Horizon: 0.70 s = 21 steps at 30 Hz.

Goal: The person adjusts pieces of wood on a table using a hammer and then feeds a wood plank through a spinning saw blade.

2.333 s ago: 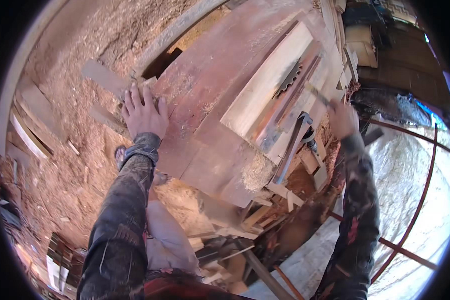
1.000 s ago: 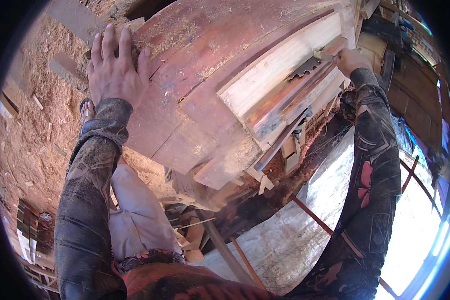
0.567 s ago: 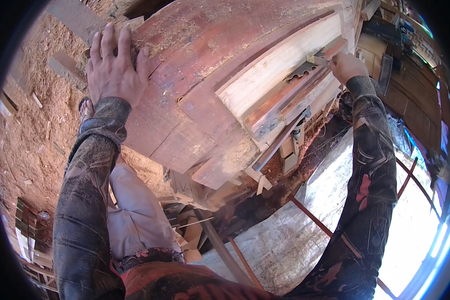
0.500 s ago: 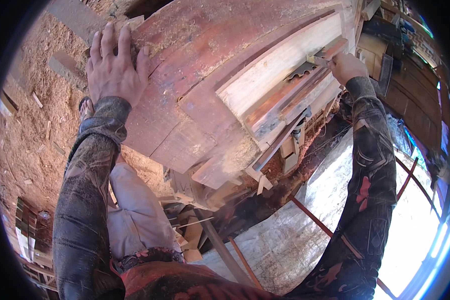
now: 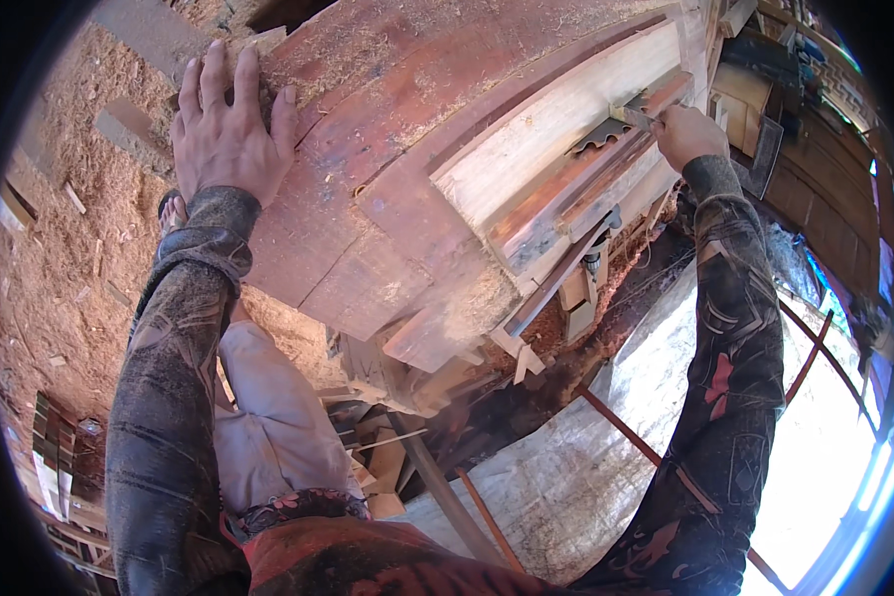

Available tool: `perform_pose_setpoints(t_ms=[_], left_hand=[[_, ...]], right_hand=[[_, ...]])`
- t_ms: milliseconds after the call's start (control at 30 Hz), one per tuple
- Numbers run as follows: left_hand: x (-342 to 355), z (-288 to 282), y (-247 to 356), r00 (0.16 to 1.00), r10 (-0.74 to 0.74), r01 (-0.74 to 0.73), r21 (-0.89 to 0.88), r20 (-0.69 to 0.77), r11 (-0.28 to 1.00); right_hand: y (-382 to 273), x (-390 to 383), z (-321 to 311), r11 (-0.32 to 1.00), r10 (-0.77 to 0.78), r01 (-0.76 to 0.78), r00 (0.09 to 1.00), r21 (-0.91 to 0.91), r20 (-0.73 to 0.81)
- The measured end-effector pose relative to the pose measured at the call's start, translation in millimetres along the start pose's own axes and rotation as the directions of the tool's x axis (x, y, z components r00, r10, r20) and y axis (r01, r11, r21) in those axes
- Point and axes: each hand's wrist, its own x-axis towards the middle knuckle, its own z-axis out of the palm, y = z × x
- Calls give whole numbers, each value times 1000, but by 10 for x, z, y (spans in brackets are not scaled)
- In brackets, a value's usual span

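My left hand (image 5: 230, 139) lies flat with fingers spread on the left edge of a reddish, dust-strewn wooden worktop (image 5: 377, 189). At the far right, my right hand (image 5: 690, 137) is closed round a small flat strip (image 5: 638, 118); its exact kind is not clear, and the gripped part is hidden. The strip sticks out leftward over a long slot in the worktop. Just beyond it lies a reddish-brown wood piece (image 5: 668, 91). Along the slot's far side runs a pale board (image 5: 556, 124). A dark wavy-edged piece (image 5: 602, 136) shows in the gap.
Sawdust and offcuts cover the ground (image 5: 70, 258) at left. Wooden braces (image 5: 517, 353) jut from the worktop's near right edge. A pale sheet (image 5: 556, 497) crossed by thin bars spreads at lower right. Brown wooden panels (image 5: 815, 189) stand at far right.
My right hand has shifted very slightly to the left and down, with the strip in it. My left hand stays in place on the worktop.
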Motion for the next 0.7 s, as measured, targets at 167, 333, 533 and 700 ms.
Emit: perform_pose_setpoints(t_ms=[167, 333, 533, 700], left_hand=[[8, -17, -8, 1000, -9, 9, 0, 5, 1000], [3, -11, 8, 1000, -20, 20, -3, 21, 1000], [-1, -9, -14, 1000, -8, 8, 8, 28, 1000], [7, -3, -5, 1000, 1, -2, 25, 30, 1000]], right_hand=[[2, 6, -17, 1000, 2, -2, 1000, 2, -22], [306, 148, -35, 997, 57, -53, 996, 56, -69], [268, 153, 26, 999, 32, -32, 998, 13, -60], [235, 149, 48, 999, 8, -6, 999, 43, -49]])
